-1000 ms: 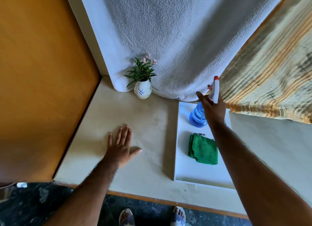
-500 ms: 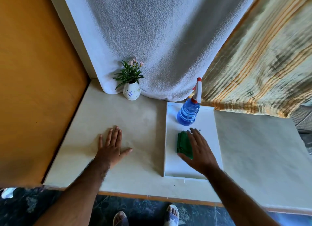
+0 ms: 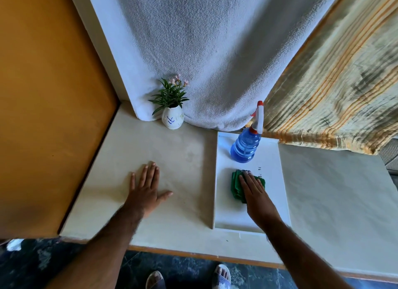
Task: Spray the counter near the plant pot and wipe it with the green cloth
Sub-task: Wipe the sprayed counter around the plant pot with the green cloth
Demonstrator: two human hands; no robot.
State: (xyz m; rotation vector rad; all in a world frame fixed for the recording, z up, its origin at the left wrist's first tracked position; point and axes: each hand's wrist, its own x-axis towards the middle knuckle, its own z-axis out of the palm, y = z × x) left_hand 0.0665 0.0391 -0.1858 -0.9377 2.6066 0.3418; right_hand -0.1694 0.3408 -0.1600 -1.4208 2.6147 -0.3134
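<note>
Our right hand [image 3: 256,197] lies flat, fingers extended, on the green cloth [image 3: 237,186] on the white tray [image 3: 277,202], grasping nothing. Our left hand [image 3: 145,191] rests splayed on the counter [image 3: 176,159]. The spray bottle [image 3: 246,146] stands behind the cloth; the plant pot [image 3: 172,120] sits at the back.

The right hand [image 3: 257,199] is covering the near right part of the green cloth [image 3: 237,186], hiding how the fingers are gripping it. Small dark print on the white board [image 3: 273,202] just beyond the cloth is staying too small to read. The bottom edge is cutting off both forearms and the sandalled feet [image 3: 221,277]. The striped curtain [image 3: 336,77] is running off the right edge.
</note>
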